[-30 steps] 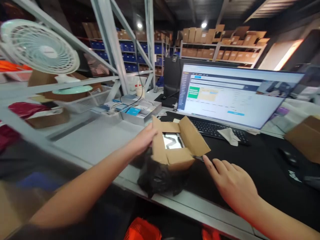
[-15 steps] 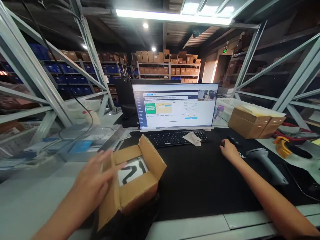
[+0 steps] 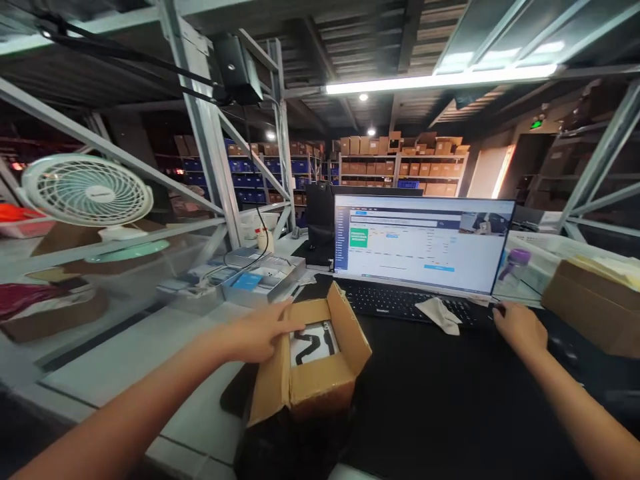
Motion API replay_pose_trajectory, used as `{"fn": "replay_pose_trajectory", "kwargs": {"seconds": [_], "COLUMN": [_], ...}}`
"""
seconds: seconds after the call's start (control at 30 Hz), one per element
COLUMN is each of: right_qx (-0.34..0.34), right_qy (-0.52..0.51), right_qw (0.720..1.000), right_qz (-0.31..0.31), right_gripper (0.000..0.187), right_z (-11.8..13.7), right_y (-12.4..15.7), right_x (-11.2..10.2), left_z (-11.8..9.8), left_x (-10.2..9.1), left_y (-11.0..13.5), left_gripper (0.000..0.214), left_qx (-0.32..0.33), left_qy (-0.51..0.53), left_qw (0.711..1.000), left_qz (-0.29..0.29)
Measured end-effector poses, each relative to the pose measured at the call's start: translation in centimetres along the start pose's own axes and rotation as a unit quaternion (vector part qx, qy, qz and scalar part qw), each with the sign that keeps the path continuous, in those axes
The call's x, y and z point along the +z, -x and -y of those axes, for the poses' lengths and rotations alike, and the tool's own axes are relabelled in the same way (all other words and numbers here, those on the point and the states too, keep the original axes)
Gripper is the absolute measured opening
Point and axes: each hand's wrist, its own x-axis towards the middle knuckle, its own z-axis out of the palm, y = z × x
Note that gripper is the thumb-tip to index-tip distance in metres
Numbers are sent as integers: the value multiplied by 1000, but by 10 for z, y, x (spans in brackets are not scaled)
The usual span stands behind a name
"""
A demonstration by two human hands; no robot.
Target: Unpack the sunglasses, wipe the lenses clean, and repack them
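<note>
An open cardboard box (image 3: pixel 320 383) stands before me with its flaps folded out. Inside lies a white packet with black print (image 3: pixel 313 343). My left hand (image 3: pixel 257 331) rests over the box's left flap, fingers stretched toward the packet, one of them reaching past the rim. At the monitor's lower right corner, my right hand (image 3: pixel 520 327) sits on the black desk mat (image 3: pixel 415 393) with fingers curled. Whether anything is inside those fingers is hidden. A dark computer mouse (image 3: pixel 563 350) lies just right of my right hand.
Ahead stand a lit monitor (image 3: pixel 420 243) and a black keyboard (image 3: pixel 390 303), with a crumpled pale cloth (image 3: pixel 439 315) on its right part. Grey trays (image 3: pixel 265 277) and a fan (image 3: pixel 90 193) are at left. Another cardboard box (image 3: pixel 593 307) is at right.
My view has turned left, bringing the fan in. My left hand, smeared by motion before, is clearer now and still at the box's left flap. My right hand remains curled beside the mouse.
</note>
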Motion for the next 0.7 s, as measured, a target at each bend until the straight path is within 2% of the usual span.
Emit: {"fn": "replay_pose_trajectory", "kwargs": {"seconds": [0.07,0.1,0.13,0.17,0.2,0.3,0.37,0.4,0.47,0.57,0.63,0.7], "right_qx": [-78,-166,-255,-330,-402,-602,-652,-665,-654,-616,-593,-520], "right_qy": [-42,-108,-166,-208,-231,-237,-212,-182,-98,-18,-67,-172], "right_qw": [994,970,934,896,863,761,726,719,732,751,760,783], "right_qz": [-65,-139,-188,-211,-201,-50,49,90,166,235,256,295], "right_gripper": [31,27,23,19,18,26,24,22,24,35,39,42], "right_z": [35,57,79,103,126,190,225,240,266,290,296,294], "right_y": [17,33,53,77,102,167,189,193,188,169,158,151], "right_x": [-29,-46,-64,-82,-99,-133,-139,-137,-128,-108,-96,-86], "left_z": [-2,-5,-8,-13,-17,-31,-35,-36,-35,-33,-33,-33], "left_x": [-5,-6,-5,-3,-1,8,11,11,10,8,9,11], "left_y": [-2,-4,-6,-9,-12,-19,-22,-22,-19,-12,-9,-9], "left_gripper": [74,69,62,54,46,33,36,41,52,51,36,23], "left_qx": [8,11,13,15,18,64,75,60,22,48,89,129], "left_qy": [3,-3,-10,-19,-32,-101,-157,-175,-180,-122,-66,-25], "left_qw": [1000,1000,999,998,997,987,978,975,973,975,977,977], "left_qz": [-10,-22,-36,-51,-67,-103,-116,-123,-146,-180,-182,-170]}}
